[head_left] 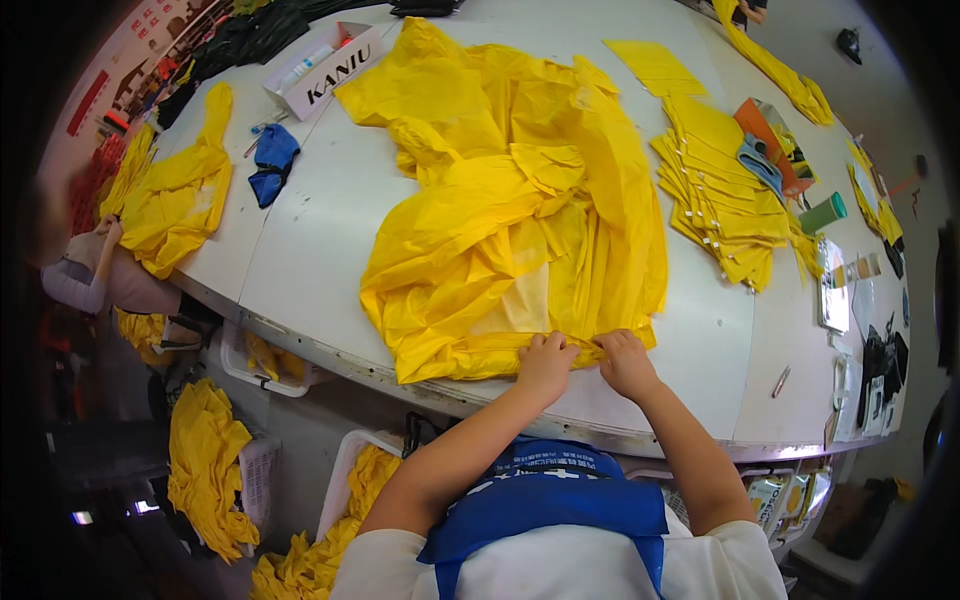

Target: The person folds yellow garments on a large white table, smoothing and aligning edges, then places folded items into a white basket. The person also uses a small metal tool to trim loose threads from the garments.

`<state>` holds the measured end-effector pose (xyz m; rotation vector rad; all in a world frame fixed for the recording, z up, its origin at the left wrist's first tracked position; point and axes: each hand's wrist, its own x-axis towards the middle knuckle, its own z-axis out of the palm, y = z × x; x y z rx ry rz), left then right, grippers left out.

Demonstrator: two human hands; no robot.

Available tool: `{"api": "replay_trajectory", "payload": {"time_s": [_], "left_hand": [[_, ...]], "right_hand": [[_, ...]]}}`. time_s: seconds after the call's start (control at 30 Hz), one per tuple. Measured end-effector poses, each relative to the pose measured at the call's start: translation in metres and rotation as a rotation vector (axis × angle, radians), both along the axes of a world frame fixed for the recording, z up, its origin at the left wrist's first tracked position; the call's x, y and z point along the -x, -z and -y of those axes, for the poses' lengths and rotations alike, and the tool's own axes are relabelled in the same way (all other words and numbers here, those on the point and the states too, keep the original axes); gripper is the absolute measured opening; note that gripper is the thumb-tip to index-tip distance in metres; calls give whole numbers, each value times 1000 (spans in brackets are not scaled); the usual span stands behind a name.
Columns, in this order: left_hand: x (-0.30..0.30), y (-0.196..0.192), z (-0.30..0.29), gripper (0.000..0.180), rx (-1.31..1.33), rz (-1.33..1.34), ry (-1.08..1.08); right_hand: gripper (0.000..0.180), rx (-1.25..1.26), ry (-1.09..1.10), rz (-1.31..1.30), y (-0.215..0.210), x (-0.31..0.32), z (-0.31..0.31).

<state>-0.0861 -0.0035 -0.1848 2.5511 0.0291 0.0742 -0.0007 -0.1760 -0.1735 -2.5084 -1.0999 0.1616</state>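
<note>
A large yellow raincoat [470, 230] of thin, crinkled fabric lies spread and rumpled across the white table in front of me. Its near edge runs along the table's front side. My left hand [547, 365] pinches this edge, fingers curled into the fabric. Close beside it on the right, my right hand [626, 362] grips the same edge, thumb and fingers closed on the yellow cloth. A small gap separates the two hands. A paler patch [526, 298] shows on the coat just beyond them. The fingertips are partly hidden in the folds.
Stacked yellow pieces [720, 185] lie at right, by an orange box [770, 140] and a green cylinder [823, 213]. Small snips [781, 381] sit nearer. A white box [322, 72] and blue cloth [272, 165] lie at left, where another person handles a yellow garment [180, 205]. Baskets [345, 470] stand below.
</note>
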Motion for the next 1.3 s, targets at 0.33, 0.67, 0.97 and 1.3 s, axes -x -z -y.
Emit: {"api": "replay_trajectory", "payload": {"time_s": [0.33,0.67,0.97,1.3], "left_hand": [[-6,-16,14,25,177,-335,-54],[6,-19,16,15,66,-59,-23],[43,-60,-84,8,-280,211,-410],[42,-43,60,33,969,-491,908]], "right_hand": [[18,-166,103,-451,-33,6,-3],[13,-38,-124,-34,-38,16,5],[13,1,95,92,-40,-4,58],[69,-553,680,-811,-51,-98,-37]]}}
